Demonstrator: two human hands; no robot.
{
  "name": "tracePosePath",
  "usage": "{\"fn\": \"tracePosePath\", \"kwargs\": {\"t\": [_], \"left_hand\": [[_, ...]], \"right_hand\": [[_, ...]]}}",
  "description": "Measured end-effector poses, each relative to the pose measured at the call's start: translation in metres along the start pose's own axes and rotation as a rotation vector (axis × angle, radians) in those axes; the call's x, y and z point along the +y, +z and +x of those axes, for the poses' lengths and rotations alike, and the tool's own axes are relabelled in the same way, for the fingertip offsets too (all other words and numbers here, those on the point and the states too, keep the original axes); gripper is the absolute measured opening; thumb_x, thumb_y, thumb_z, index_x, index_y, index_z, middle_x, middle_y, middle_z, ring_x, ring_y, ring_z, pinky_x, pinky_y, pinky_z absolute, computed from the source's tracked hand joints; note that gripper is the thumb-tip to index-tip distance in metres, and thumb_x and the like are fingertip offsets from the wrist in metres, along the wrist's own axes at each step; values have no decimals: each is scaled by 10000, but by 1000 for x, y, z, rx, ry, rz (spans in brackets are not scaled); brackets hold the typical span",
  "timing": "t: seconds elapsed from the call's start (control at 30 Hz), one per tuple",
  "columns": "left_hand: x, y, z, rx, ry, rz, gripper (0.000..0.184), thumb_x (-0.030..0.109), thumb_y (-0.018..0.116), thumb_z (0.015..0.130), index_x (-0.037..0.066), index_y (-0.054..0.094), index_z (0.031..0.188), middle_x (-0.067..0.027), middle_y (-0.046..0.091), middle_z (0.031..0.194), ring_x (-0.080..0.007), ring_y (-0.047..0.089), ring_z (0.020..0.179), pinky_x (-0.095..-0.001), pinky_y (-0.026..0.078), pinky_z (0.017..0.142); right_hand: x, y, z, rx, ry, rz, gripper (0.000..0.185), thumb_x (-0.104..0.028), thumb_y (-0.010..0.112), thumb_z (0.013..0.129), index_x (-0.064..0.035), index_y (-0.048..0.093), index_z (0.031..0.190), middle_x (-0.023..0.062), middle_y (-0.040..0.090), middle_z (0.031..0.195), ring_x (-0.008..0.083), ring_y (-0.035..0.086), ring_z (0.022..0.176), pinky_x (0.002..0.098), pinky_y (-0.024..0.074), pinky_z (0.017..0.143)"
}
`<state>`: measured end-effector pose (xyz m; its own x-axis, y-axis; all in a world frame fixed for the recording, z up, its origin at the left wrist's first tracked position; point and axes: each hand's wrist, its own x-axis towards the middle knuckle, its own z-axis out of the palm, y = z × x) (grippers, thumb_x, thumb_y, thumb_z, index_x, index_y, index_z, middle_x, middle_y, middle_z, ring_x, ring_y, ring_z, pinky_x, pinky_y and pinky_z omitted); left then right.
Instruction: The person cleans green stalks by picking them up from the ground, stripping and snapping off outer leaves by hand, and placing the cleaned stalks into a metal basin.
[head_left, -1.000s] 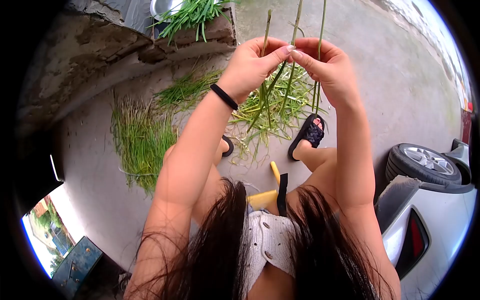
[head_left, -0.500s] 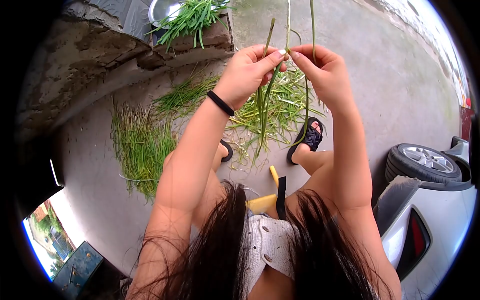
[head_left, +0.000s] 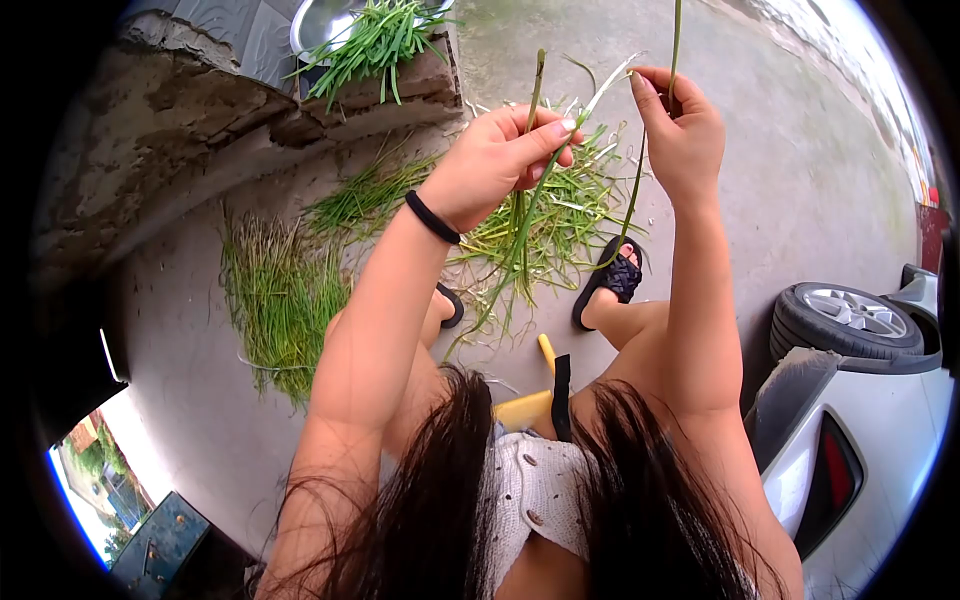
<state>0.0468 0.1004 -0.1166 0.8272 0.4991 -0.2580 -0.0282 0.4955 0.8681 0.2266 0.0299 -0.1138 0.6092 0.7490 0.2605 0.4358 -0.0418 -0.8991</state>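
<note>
Pinched in my left hand (head_left: 508,152) are slender green stalks, like garlic greens. One green stalk (head_left: 527,232) has a pale, white end (head_left: 605,88) that slants up toward my right fingertips. A darker stalk tip (head_left: 539,78) stands up behind my left fingers. My right hand (head_left: 682,128) is closed on a long thin green stalk (head_left: 631,208), which runs above and below the fingers. Whether the right fingertips touch the white end is unclear. Beneath my hands, a loose heap of green and pale trimmings (head_left: 570,210) covers part of the ground.
Lower left lies a thick bundle of long green stalks (head_left: 285,300), with a smaller pile (head_left: 372,198) beyond it. A metal basin (head_left: 308,28) with cut greens (head_left: 378,45) sits on a ledge (head_left: 425,80). A wheel (head_left: 845,318) and silver car panel (head_left: 885,430) stand at right.
My hands have moved apart, the right one going right and slightly up with its stalk. The white-ended stalk in my left hand has tilted from upright to slanting right.
</note>
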Motion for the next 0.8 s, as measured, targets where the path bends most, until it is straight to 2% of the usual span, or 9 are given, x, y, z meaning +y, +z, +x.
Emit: {"fn": "tracePosePath", "kwargs": {"t": [0.13,0.23,0.27,0.37,0.43,0.53,0.63,0.8], "left_hand": [[0,-1,-3,-33,3,25,182,212,528,897,58,580,979,39,584,789,6,427,586,-132,330,523],[1,-1,-3,-42,8,23,187,214,526,898,58,580,986,43,584,793,6,422,586,-132,328,521],[0,-2,-2,-46,15,22,187,215,525,899,59,580,987,45,584,793,6,421,586,-132,326,520],[0,-1,1,-34,26,18,185,220,529,897,64,584,979,47,582,791,6,412,582,-135,317,514],[0,0,1,-27,22,7,182,224,534,894,68,587,971,47,581,788,7,407,579,-138,310,508],[1,1,2,-11,-14,-53,175,224,554,881,69,594,951,42,578,771,6,397,565,-144,300,499],[-3,0,4,22,66,26,176,217,559,877,60,594,948,36,579,759,0,394,555,-143,305,499],[-5,-1,6,39,64,11,182,209,545,887,48,596,953,37,578,745,-5,384,544,-133,314,500]], "right_hand": [[17,-13,15,197,42,-9,189,-165,621,823,6,654,897,-59,518,592,12,381,507,174,303,457],[18,-23,17,165,163,-29,211,-190,622,827,0,666,909,-58,507,579,9,349,493,177,273,441],[17,-20,14,90,234,-45,252,-238,638,820,-8,674,915,-51,513,596,11,345,504,180,268,444],[-15,-8,-1,-304,422,255,292,-280,660,801,-4,669,897,-44,523,619,11,366,527,178,273,457],[-17,-4,-7,-465,461,389,299,-292,674,787,-7,659,877,-38,543,650,17,390,553,173,296,483],[-19,4,-12,-475,407,356,276,-269,657,802,-2,643,873,-34,555,667,18,410,575,176,315,501],[-21,4,-14,-473,363,332,242,-227,630,825,6,635,887,-29,560,680,22,426,593,180,331,512],[-20,6,-16,-485,295,344,209,-185,596,851,16,619,906,-25,558,690,27,441,612,188,353,526]]}}
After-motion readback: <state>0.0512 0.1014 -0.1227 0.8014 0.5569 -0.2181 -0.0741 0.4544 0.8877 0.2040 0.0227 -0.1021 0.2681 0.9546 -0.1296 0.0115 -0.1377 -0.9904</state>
